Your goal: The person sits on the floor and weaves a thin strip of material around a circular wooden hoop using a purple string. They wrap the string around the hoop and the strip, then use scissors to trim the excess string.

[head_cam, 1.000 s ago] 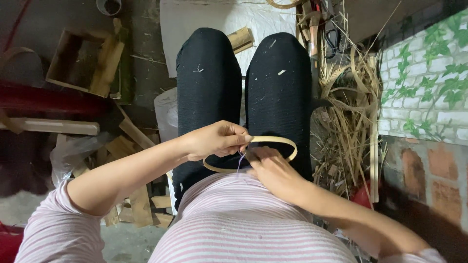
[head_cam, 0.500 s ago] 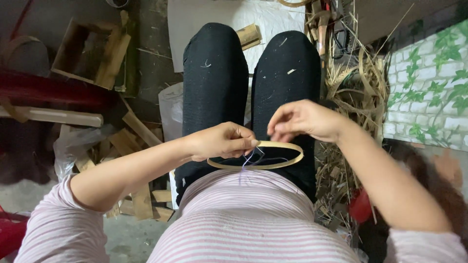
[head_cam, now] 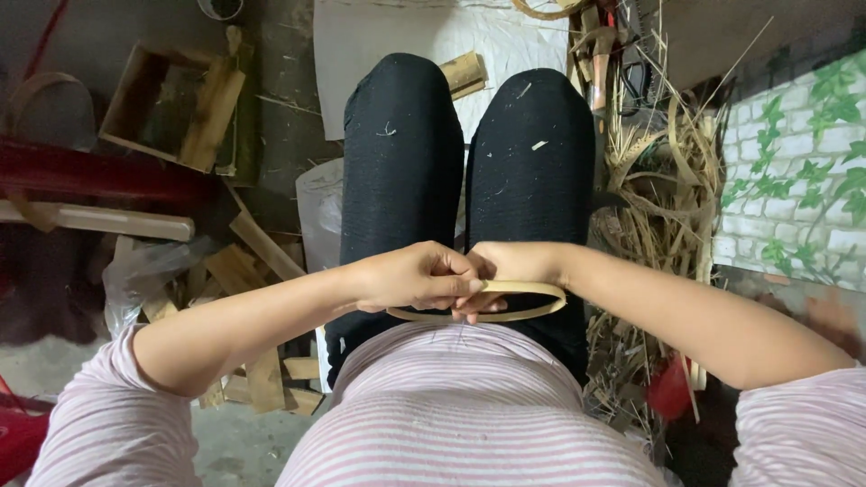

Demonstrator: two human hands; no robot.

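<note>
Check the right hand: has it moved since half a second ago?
Yes. The right hand has dropped from above the bamboo hoop, over the right thigh, down and inward to the hoop's near-left rim, now meeting the left hand.

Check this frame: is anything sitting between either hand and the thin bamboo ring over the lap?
Nothing visible does. The left hand and the right hand both already grip the bamboo ring at its left side, fingers closed on the strip. The rest of the ring hangs free above the black-trousered legs.

Dim, even light; sharp focus
</note>
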